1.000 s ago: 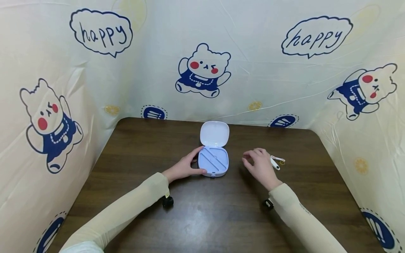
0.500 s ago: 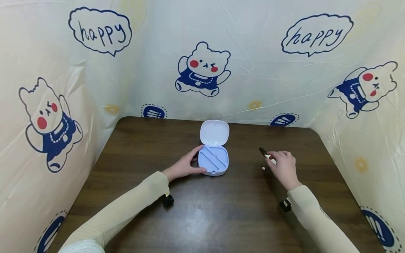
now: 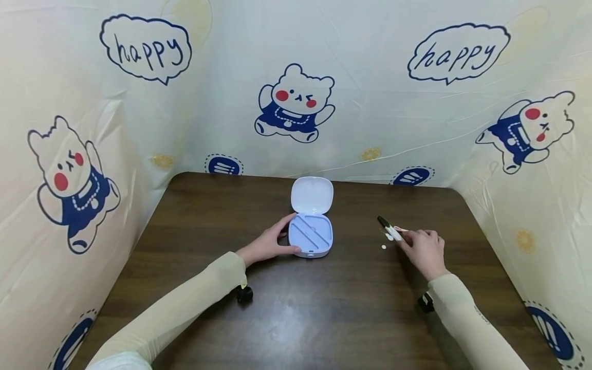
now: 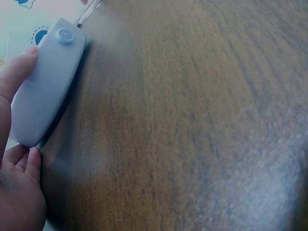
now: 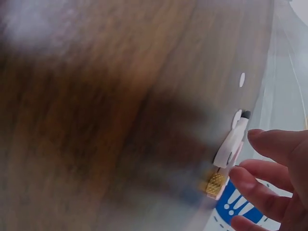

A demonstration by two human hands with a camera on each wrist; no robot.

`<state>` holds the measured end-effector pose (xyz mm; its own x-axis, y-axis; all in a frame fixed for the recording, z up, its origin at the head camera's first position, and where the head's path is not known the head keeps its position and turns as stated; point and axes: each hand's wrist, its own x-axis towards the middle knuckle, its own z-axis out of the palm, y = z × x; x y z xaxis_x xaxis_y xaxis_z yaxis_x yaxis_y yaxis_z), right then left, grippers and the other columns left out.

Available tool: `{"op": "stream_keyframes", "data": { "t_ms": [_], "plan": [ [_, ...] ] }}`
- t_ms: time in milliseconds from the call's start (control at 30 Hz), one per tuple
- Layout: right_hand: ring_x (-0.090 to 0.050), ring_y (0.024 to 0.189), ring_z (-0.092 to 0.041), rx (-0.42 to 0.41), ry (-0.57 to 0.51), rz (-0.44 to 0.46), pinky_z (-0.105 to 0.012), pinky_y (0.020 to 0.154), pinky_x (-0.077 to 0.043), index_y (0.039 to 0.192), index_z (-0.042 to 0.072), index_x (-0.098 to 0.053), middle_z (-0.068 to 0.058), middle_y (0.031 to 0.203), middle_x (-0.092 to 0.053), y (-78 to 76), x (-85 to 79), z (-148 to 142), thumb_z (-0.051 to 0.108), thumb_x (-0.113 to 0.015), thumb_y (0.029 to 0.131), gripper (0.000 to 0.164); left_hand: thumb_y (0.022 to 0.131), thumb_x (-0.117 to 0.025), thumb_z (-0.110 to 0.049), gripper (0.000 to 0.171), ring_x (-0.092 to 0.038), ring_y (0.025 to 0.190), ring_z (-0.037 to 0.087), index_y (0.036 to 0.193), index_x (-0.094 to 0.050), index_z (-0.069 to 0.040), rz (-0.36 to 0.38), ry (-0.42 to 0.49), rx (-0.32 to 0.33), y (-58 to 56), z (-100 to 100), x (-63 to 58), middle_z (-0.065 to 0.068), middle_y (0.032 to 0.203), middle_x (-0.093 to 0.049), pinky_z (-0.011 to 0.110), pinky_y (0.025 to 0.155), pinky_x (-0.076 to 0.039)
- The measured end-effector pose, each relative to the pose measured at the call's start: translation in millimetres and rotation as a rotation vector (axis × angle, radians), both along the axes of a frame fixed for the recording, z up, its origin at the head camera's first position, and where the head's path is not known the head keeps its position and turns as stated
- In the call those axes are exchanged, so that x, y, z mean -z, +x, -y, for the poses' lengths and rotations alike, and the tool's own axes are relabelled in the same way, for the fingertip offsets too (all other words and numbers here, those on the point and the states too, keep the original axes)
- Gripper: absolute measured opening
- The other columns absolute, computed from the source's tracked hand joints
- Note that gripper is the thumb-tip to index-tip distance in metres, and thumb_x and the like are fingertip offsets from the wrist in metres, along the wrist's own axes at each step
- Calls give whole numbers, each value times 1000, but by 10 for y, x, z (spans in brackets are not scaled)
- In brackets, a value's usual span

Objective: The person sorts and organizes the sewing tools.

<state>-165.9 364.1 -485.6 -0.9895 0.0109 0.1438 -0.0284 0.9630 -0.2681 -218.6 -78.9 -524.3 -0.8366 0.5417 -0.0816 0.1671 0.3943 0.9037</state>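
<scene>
A pale blue rounded-square case (image 3: 311, 237) stands on the table, its lid (image 3: 312, 195) flipped up at the back. Slanted slots cross its inner tray. My left hand (image 3: 270, 245) grips the case's left side, thumb near the front and fingers at the back; the left wrist view shows the case's front (image 4: 55, 82) with a round button. To the right lies a white stick-shaped piece with a black end (image 3: 383, 221). My right hand (image 3: 424, 252) is over its near end, the fingers parted and loosely bent. A gold textured piece (image 5: 215, 184) shows beside the fingertips.
A small white round piece (image 3: 384, 247) lies between the case and my right hand. The dark wooden table (image 3: 287, 318) is bordered at the back and sides by a printed cloth (image 3: 296, 31).
My right hand has moved to the right from beside the case, uncovering the black-ended piece and small white round piece. The left hand keeps its grip on the case.
</scene>
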Motion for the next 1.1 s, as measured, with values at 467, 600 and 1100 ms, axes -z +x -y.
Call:
{"op": "stream_keyframes", "data": {
  "t_ms": [467,600,1100],
  "plan": [
    [-51,110,-58,10,32,55,-73,91,-34,110,2,-74,-15,90,-71,-20,77,-46,24,-74,96,26,89,-85,-35,101,-34,152,22,167,-21,-26,-1,-9,-4,1,-2,-5,4,170,-27,41,121,-36],
    [-51,109,-58,10,45,60,-73,91,-35,109,3,-75,-14,88,-70,-36,82,-40,23,-74,96,24,89,-85,-34,101,-33,152,23,167,-21,-25,-4,-12,-3,3,-6,-8,4,170,-26,42,122,-35],
    [-51,110,-54,13,48,4,-75,97,-27,93,5,-78,-19,90,-75,-75,101,-52,21,-74,96,16,89,-85,-34,102,-36,151,23,167,-21,-24,2,0,5,-4,-8,-11,4,170,-27,41,121,-36]
  ]
}}
